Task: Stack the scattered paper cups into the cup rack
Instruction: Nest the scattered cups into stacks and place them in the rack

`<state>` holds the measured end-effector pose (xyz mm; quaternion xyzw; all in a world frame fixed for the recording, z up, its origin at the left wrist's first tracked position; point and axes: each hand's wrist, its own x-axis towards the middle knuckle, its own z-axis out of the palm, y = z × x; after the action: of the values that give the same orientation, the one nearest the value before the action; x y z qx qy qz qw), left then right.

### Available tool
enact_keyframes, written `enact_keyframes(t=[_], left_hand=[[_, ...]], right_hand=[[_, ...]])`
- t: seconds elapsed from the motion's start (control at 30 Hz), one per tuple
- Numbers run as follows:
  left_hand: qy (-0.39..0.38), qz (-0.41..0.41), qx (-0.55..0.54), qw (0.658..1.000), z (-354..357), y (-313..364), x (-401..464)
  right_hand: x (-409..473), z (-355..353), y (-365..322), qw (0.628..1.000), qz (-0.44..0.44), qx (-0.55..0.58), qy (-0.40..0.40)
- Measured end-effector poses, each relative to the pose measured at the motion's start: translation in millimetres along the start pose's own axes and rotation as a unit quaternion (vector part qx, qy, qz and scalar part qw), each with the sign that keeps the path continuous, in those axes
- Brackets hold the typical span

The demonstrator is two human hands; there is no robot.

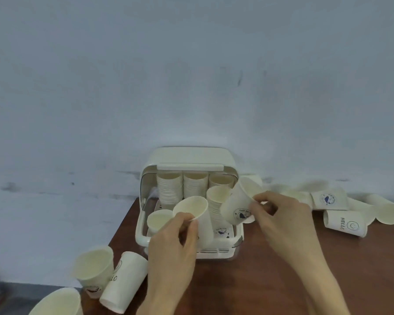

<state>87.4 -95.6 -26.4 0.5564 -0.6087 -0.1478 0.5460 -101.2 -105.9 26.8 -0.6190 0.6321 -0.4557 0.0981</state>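
Brown wood of the table (271,280) runs under everything, pushed up against a pale grey wall (191,76). On it, square in front of me, stands the cream plastic cup rack (191,155) with its lid swung up and back. Inside, three tall stacks of paper cups fill the back row (193,185), another stack (216,201) rises at the front right, and a short one (158,220) sits low at the front left.

Loose cups lie about on both sides: a heap on its side to the right (341,212), some printed HELLO, some with a blue badge, and a few at the table's near-left corner (123,283), one of them upright.

My left hand (171,251) is curled round one paper cup (192,211), mouth up and tipped a little, held just above the front of the rack between the short stack and the front-right one. My right hand (284,219) pinches a second cup (237,208) by its rim, tilted with its base pointing down and left, close to the front-right stack. Whether it touches that stack I cannot tell.

So I judge this to be the placing step, with both cups about to be nested. Next I should straighten each cup so its base lines up over an open mouth below, then lower it in gently, since a tilted cup could catch on a rim or tip the stack.
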Motion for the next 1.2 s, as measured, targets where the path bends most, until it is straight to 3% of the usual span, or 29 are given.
enact_keyframes(t=[0.17,0.47,0.73,1.2], left_hand=[[0.055,0.011,0.037,0.998,-14.2,-12.5,24.8],[0.061,0.035,0.126,0.990,-30.9,-25.7,61.9],[0.025,-0.002,0.182,0.983,-49.0,-47.9,75.9],[-0.060,-0.018,0.189,0.980,-37.0,-67.0,78.1]], right_hand=[[1.7,38.3,-23.1,0.999,-0.034,0.038,-0.007],[5.2,63.2,-18.2,0.998,-0.054,0.032,0.021],[-4.0,79.4,-29.0,0.991,-0.096,0.084,0.036],[-4.2,97.4,-19.6,0.991,-0.118,0.061,0.020]])
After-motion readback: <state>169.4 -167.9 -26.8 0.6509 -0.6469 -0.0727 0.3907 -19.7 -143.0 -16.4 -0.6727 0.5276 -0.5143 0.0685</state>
